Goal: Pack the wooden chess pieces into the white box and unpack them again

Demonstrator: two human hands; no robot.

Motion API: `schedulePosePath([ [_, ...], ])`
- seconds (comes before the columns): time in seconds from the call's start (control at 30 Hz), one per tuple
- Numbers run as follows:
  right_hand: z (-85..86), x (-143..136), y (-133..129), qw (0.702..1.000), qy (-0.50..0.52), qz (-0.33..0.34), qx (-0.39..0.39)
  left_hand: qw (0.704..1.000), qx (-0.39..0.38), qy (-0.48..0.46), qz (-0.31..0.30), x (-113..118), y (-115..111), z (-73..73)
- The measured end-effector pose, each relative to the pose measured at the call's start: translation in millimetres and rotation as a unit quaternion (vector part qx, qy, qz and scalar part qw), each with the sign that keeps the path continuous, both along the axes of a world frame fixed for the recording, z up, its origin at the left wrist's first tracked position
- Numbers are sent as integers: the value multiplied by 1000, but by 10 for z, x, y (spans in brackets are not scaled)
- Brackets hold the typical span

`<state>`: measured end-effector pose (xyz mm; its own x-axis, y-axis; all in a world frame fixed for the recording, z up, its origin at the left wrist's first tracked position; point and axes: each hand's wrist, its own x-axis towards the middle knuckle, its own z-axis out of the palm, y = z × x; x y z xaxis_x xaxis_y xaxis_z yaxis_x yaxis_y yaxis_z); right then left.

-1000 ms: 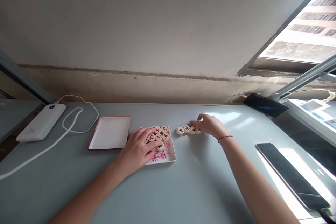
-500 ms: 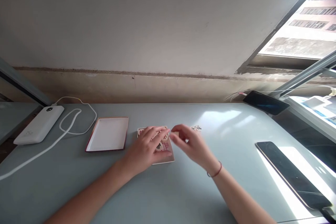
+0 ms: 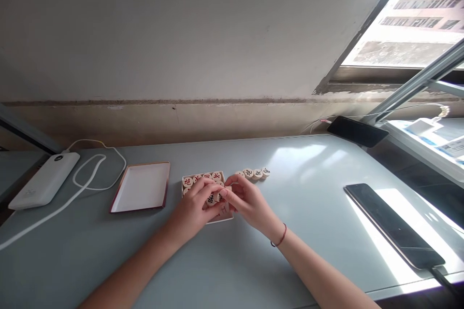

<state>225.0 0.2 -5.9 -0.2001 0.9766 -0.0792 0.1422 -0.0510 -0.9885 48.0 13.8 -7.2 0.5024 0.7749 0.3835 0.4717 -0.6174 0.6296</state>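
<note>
An open shallow box (image 3: pixel 230 218) holds rows of round, pale Chinese chess pieces (image 3: pixel 207 177), some with red characters and some with black. Over it lies my left hand (image 3: pixel 195 205), its fingers reaching across the pieces and its thumb apart from them near the box's front part. At the right side of the box my right hand (image 3: pixel 250 200) pinches a Chinese chess piece (image 3: pixel 227 189), mostly covered by thumb and fingers. Just beyond that hand, several loose pieces (image 3: pixel 257 174) with black characters sit in a row on the table.
Left of the box lies its open lid (image 3: pixel 141 188), white inside. A white power bank (image 3: pixel 44 181) with a looped white cable (image 3: pixel 81 192) is at the far left. One phone (image 3: pixel 393 224) lies at right, another dark phone (image 3: pixel 357 131) at the back right corner.
My right hand has moved left and down to the box's right side, close to the left fingers. More of the loose row shows. The whole view has shifted slightly.
</note>
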Motion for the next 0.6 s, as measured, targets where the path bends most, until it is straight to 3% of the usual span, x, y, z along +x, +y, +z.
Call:
schedulePosePath([
  [0.13,28,89,55,998,-6,-67,20,1000,17,21,-8,10,8,-41],
  [0.3,33,161,84,991,-70,-95,58,990,94,100,-26,35,32,-111],
  [0.6,85,143,31,985,-138,-41,90,976,121,178,-28,38,36,-59],
])
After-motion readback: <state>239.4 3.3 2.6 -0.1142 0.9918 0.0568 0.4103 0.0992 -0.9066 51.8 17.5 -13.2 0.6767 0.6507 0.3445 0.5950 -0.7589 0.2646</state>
